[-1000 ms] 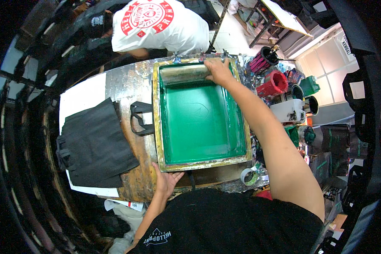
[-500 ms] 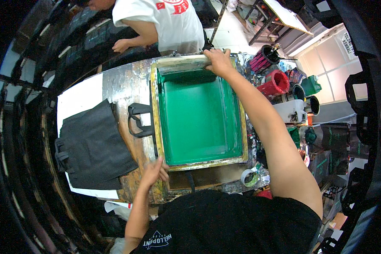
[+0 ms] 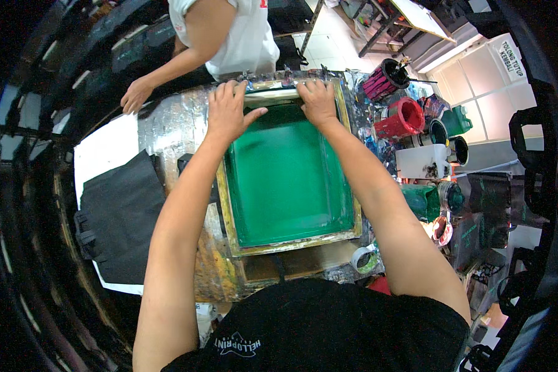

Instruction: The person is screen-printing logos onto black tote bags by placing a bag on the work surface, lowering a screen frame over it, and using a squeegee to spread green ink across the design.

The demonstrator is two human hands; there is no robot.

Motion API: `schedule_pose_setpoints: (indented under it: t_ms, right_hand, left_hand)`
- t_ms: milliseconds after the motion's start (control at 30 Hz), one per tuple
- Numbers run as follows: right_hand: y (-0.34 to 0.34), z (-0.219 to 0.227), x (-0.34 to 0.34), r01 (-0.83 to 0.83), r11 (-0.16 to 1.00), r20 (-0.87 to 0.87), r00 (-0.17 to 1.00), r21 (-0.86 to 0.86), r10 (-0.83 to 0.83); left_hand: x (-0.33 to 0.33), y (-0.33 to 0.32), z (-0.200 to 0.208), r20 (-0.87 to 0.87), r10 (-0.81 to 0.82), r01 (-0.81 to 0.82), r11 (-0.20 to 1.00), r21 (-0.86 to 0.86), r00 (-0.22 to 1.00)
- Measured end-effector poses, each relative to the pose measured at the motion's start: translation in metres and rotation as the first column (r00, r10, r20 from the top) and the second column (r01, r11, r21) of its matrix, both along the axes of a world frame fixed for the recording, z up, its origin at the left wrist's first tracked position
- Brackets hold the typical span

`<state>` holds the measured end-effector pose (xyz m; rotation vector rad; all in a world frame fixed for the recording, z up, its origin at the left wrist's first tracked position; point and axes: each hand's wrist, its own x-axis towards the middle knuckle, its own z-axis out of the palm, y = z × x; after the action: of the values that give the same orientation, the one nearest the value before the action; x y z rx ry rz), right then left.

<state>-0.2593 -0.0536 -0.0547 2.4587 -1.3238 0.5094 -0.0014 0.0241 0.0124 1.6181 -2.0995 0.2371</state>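
A screen-printing frame with a worn wooden rim lies on the table in front of me, its mesh covered in green ink. At its far end a pale squeegee spans the frame crosswise. My left hand grips the squeegee's left end, thumb stretched toward the middle. Around the right end, the fingers of my right hand are curled over the top. The squeegee's lower edge meets darker green ink. Left of the frame lies black fabric, seemingly flat bags, on a white sheet.
Paint containers crowd the right side: a pink-streaked black bucket, a red tub, a white jug and a green jar. A tape roll sits near the front. Across the table stands a person in a white shirt.
My left hand has gone from the frame's near left corner to the squeegee's left end. My right hand stays at the far end. The other person's arm now reaches left over the white sheet.
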Motion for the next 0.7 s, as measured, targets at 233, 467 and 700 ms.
schedule_pose_setpoints:
  t_ms: [233,467,700]
  right_hand:
    - [0.005,0.011,-0.005,-0.048,0.997,-0.079,0.995,0.066,0.053]
    - [0.067,0.007,-0.017,-0.081,0.995,-0.107,0.99,0.061,0.087]
    - [0.167,0.015,-0.037,-0.106,0.991,-0.071,0.991,0.084,0.112]
  left_hand:
    - [-0.001,-0.016,-0.048,0.11,0.069,-0.074,0.997,0.037,0.992]
    - [-0.009,0.051,-0.053,0.154,0.055,-0.061,0.998,0.032,0.987]
    - [-0.031,0.152,-0.043,0.125,0.067,-0.078,0.993,0.087,0.99]
